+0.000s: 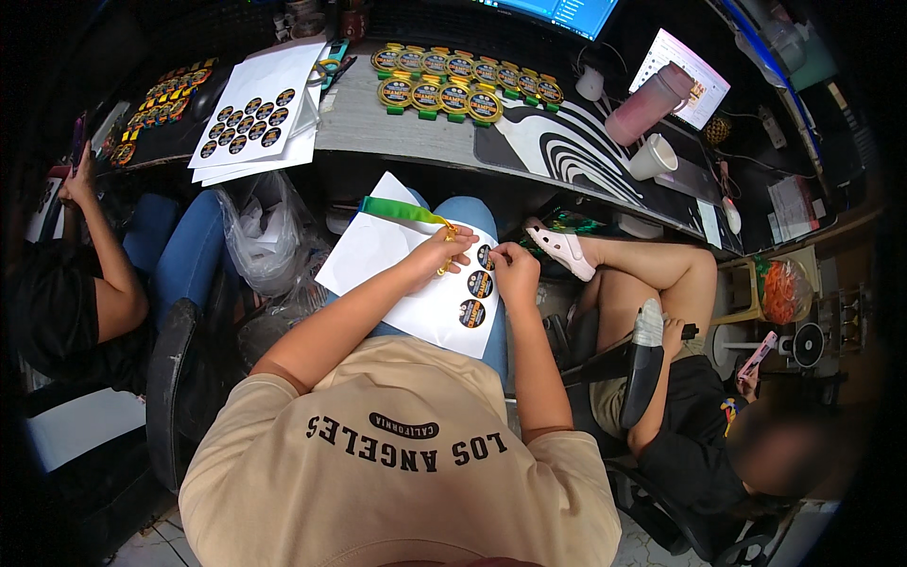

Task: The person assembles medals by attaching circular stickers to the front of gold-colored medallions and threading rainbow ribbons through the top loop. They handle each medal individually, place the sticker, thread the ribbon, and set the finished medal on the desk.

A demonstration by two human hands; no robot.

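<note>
A white sheet (364, 263) lies across my lap, with a few round black-and-gold stickers (480, 284) along its right side. My left hand (442, 255) rests over the sheet, fingers curled round a gold medal (453, 232) that is mostly hidden by them. From the medal a green and yellow ribbon (402, 210) trails left across the paper. At the sheet's right edge my right hand (516, 272) is closed in a pinch on the edge of the topmost sticker (486, 257). Whether that sticker has lifted off the paper I cannot tell.
Rows of finished-looking gold medals (444, 93) lie on the grey desk (378, 132), beside stacked sticker sheets (227, 156). A pink tumbler (647, 106) and a white cup (654, 158) stand at right. People sit on both sides, each holding a phone. A plastic bag (267, 236) hangs near my left knee.
</note>
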